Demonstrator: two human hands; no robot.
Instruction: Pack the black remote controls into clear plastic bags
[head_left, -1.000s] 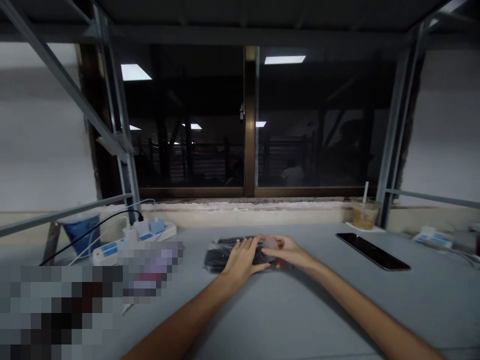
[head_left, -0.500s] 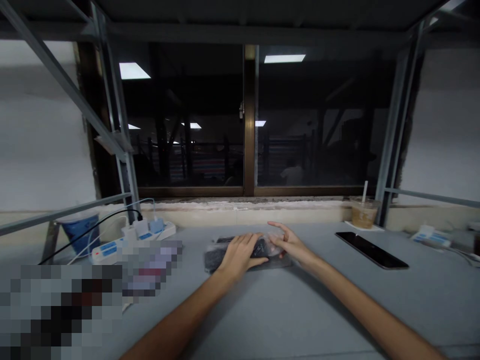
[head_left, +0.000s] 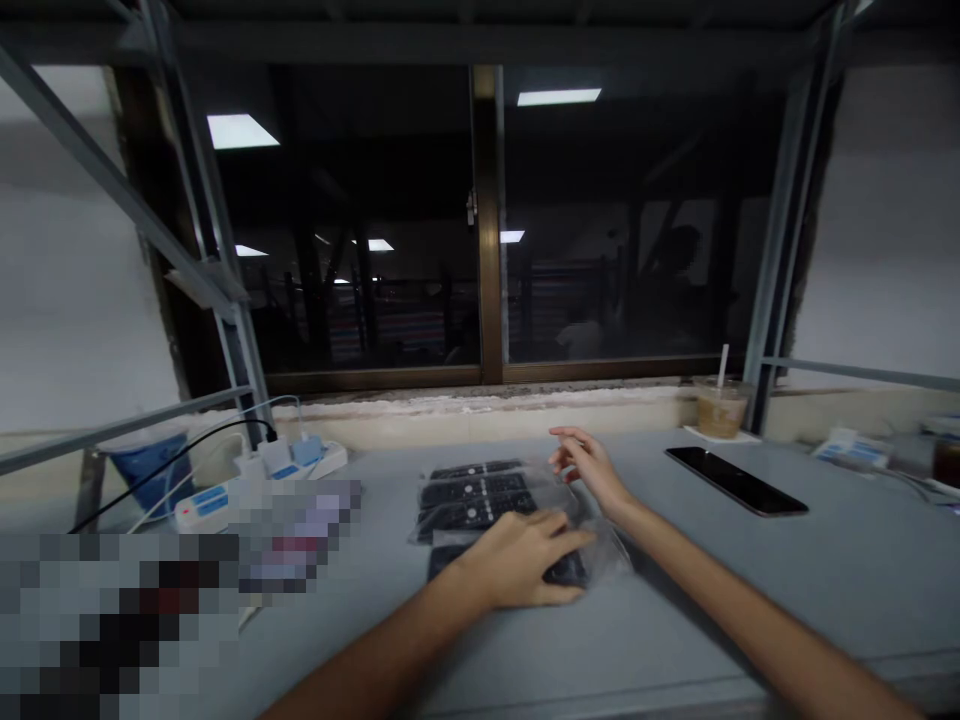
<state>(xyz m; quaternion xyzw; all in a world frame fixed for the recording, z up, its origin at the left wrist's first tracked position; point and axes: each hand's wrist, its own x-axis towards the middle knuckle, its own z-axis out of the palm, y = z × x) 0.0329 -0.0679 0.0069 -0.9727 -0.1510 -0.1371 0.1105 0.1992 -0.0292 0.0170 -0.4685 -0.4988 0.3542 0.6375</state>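
Several black remote controls (head_left: 480, 488) in clear plastic bags lie side by side in a row on the grey table. My left hand (head_left: 521, 560) rests with fingers spread on the nearest bagged remote control (head_left: 444, 560), covering much of it. Loose clear plastic (head_left: 611, 550) sticks out past its fingertips. My right hand (head_left: 589, 468) hovers at the right end of the farther bags, its fingers loosely bent and apart, with nothing visible in them.
A black phone (head_left: 735, 480) lies on the right, with a drink cup and straw (head_left: 721, 410) behind it. On the left are a white power strip (head_left: 330, 462) with plugs and cables, a blue bucket (head_left: 154, 475) and a blurred patch. A window (head_left: 375, 250) stands behind the table.
My left hand has moved nearer and to the right, and one bagged remote control now lies nearer me, apart from the others. My right hand has come off the plastic. The view has shifted slightly.
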